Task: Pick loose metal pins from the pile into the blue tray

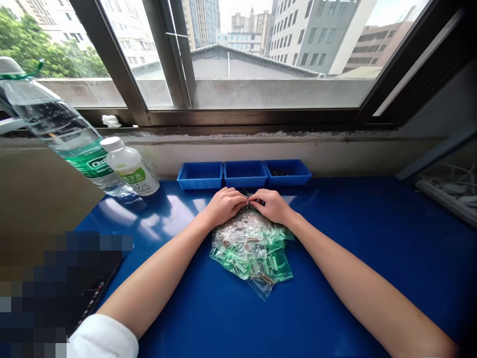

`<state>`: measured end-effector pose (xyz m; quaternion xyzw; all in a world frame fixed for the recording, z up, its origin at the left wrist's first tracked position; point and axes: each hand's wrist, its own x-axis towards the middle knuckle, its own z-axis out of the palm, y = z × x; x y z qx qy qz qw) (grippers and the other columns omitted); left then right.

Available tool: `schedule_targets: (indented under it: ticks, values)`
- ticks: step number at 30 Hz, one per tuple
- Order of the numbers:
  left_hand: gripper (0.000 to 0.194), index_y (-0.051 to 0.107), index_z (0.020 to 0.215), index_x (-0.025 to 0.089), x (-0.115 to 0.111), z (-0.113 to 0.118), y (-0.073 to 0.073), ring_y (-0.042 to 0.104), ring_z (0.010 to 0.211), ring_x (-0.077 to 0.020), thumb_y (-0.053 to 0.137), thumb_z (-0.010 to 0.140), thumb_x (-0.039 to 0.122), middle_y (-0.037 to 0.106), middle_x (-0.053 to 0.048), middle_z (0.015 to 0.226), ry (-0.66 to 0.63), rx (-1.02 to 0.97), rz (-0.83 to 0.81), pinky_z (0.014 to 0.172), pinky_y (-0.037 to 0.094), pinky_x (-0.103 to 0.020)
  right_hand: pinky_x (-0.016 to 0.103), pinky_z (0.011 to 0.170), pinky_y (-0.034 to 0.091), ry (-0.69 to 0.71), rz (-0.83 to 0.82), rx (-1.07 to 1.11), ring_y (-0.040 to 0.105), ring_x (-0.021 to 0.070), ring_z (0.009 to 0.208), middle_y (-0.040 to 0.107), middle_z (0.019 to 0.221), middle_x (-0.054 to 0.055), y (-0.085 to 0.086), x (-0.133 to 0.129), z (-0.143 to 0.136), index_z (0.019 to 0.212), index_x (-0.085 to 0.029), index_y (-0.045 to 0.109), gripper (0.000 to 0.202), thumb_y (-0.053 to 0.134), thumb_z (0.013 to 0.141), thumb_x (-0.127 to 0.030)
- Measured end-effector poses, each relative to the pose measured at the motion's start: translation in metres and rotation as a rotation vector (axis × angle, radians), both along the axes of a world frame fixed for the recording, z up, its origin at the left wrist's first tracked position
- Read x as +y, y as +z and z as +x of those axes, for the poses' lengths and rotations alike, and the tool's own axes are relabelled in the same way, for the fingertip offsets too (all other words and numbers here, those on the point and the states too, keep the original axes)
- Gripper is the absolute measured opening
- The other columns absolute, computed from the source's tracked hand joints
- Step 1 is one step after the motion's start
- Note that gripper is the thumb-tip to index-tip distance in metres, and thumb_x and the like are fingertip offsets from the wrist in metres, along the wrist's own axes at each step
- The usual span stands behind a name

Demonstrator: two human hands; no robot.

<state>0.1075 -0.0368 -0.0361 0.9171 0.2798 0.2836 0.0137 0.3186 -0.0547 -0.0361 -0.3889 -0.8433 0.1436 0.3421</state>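
Note:
My left hand (227, 205) and my right hand (271, 205) meet at the middle of the blue table, fingertips pinched together almost touching. Whatever small thing lies between the fingertips is too tiny to make out. Beneath and in front of them spreads a pile of small clear and green-tinted plastic bags (253, 248), holding thin, short metal-looking pieces, some coppery. A heap of small dark parts (246, 193) shows partly behind my fingers; the hands hide the rest.
Behind my hands, three blue bins (201, 185) stand in a row against the wall; the right bin (288, 180) holds small dark pieces. At left are a large water bottle (55, 119) and a small white bottle (130, 166). A power strip (447, 201) with cables sits far right.

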Motion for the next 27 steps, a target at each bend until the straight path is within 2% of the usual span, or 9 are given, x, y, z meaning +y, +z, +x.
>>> schedule_targets:
  ticks: [3, 5, 10, 13, 17, 22, 27]
  values:
    - [0.029, 0.068, 0.100, 0.021, 0.000, 0.001, 0.000, 0.064, 0.086, -0.0163, 0.045, 0.095, 0.037, 0.072, -0.005, 0.095, 0.037, -0.002, -0.011, 0.076, 0.042, -0.031, 0.030, 0.067, 0.048, -0.038, 0.003, 0.014, 0.062, 0.0181, 0.076, 0.067, 0.083, 0.005, 0.000, 0.001, 0.000, 0.089, -0.021, 0.067, 0.017, 0.051, 0.088, -0.026]
    - [0.029, 0.067, 0.102, 0.020, -0.001, 0.001, 0.001, 0.064, 0.086, -0.0174, 0.046, 0.093, 0.038, 0.072, -0.006, 0.094, 0.102, -0.021, -0.013, 0.076, 0.043, -0.031, 0.031, 0.066, 0.048, -0.114, 0.026, 0.051, 0.062, 0.0183, 0.073, 0.067, 0.082, 0.006, 0.000, 0.002, 0.001, 0.086, -0.021, 0.066, 0.018, 0.049, 0.089, -0.029]
    - [0.024, 0.067, 0.100, 0.019, 0.001, -0.004, 0.004, 0.064, 0.085, -0.0186, 0.049, 0.090, 0.031, 0.071, -0.006, 0.092, 0.261, -0.124, -0.088, 0.079, 0.046, -0.031, 0.032, 0.066, 0.049, -0.442, 0.113, 0.193, 0.062, 0.0198, 0.069, 0.068, 0.078, 0.007, 0.004, 0.009, 0.013, 0.082, -0.019, 0.067, 0.022, 0.051, 0.086, -0.034]
    - [0.023, 0.068, 0.098, 0.018, 0.005, -0.011, 0.005, 0.065, 0.082, -0.0181, 0.049, 0.088, 0.028, 0.071, -0.006, 0.092, 0.331, -0.195, -0.186, 0.074, 0.048, -0.028, 0.033, 0.067, 0.050, -0.634, 0.146, 0.271, 0.063, 0.0204, 0.067, 0.068, 0.074, 0.007, 0.004, 0.016, 0.029, 0.081, -0.017, 0.067, 0.024, 0.053, 0.084, -0.036]
    - [0.024, 0.071, 0.092, 0.019, 0.012, -0.017, 0.003, 0.065, 0.077, -0.0176, 0.050, 0.085, 0.028, 0.072, -0.005, 0.088, 0.377, -0.206, -0.316, 0.071, 0.048, -0.027, 0.034, 0.069, 0.049, -0.800, 0.134, 0.301, 0.064, 0.0219, 0.068, 0.069, 0.072, 0.009, -0.001, 0.025, 0.052, 0.082, -0.015, 0.068, 0.027, 0.054, 0.082, -0.038]
    - [0.027, 0.072, 0.094, 0.020, 0.016, -0.018, 0.000, 0.064, 0.078, -0.0186, 0.050, 0.082, 0.032, 0.070, -0.005, 0.089, 0.382, -0.100, -0.380, 0.073, 0.048, -0.028, 0.034, 0.064, 0.048, -0.859, 0.067, 0.308, 0.061, 0.0217, 0.060, 0.066, 0.064, 0.007, -0.005, 0.028, 0.057, 0.078, -0.016, 0.066, 0.030, 0.056, 0.079, -0.045]
    - [0.028, 0.074, 0.090, 0.021, 0.016, -0.018, 0.001, 0.063, 0.080, -0.0189, 0.050, 0.082, 0.034, 0.068, -0.006, 0.089, 0.365, -0.050, -0.376, 0.076, 0.048, -0.029, 0.031, 0.060, 0.045, -0.729, 0.040, 0.289, 0.058, 0.0185, 0.056, 0.061, 0.058, 0.004, -0.004, 0.023, 0.045, 0.078, -0.018, 0.064, 0.030, 0.057, 0.079, -0.047]
